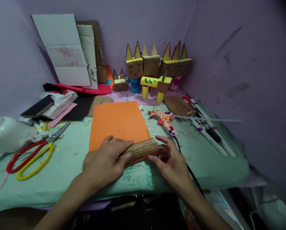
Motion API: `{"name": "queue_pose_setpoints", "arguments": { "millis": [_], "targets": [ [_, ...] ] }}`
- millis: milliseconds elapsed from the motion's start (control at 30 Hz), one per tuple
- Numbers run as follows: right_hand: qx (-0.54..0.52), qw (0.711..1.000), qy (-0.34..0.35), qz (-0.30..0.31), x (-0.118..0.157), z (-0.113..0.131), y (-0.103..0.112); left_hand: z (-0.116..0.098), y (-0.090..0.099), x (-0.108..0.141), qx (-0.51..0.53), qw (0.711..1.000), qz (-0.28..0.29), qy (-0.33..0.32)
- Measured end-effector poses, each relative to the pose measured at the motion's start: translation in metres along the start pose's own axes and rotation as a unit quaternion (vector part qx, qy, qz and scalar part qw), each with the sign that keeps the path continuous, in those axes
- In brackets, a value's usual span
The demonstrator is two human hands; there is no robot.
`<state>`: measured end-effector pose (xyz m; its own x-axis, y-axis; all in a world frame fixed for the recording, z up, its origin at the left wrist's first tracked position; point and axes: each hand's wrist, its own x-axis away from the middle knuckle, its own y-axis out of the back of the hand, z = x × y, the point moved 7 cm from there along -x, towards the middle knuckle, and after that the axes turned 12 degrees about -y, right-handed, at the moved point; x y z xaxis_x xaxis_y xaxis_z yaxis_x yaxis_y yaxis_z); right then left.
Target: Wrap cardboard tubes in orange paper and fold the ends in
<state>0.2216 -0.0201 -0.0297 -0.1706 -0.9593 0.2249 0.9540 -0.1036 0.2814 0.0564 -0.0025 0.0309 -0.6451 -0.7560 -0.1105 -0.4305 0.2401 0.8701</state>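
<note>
A brown cardboard roll (143, 149) lies across the near edge of an orange paper sheet (119, 119), with a strip of orange showing beneath its near side. My left hand (109, 158) is wrapped over the roll's left and middle part, pressing it down. At the other end, the thumb and curled fingers of my right hand (173, 159) are around the roll's tip, the thumb at the orange edge. Its index finger is raised, and some fingertips are hidden. Beyond that hand rests a flower-patterned glue gun (164, 120) with a long glue stick (205, 118) in its back.
Scissors (37, 153) with red and yellow handles lie at left beside a white container (8, 134). Several cardboard animal figures (134, 68) stand along the wall. Markers (210, 135) lie at right; cardboard sheets (61, 48) lean at the back. A black cord (193, 177) crosses the front edge.
</note>
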Motion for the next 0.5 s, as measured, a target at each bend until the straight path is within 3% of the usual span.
{"name": "queue_pose_setpoints", "arguments": {
  "millis": [500],
  "targets": [
    [0.040, 0.999, -0.001, -0.009, 0.0021, 0.0004, 0.0001, 0.0034, -0.0007, 0.0015, -0.003, 1.000, -0.024, -0.010]
  ]
}}
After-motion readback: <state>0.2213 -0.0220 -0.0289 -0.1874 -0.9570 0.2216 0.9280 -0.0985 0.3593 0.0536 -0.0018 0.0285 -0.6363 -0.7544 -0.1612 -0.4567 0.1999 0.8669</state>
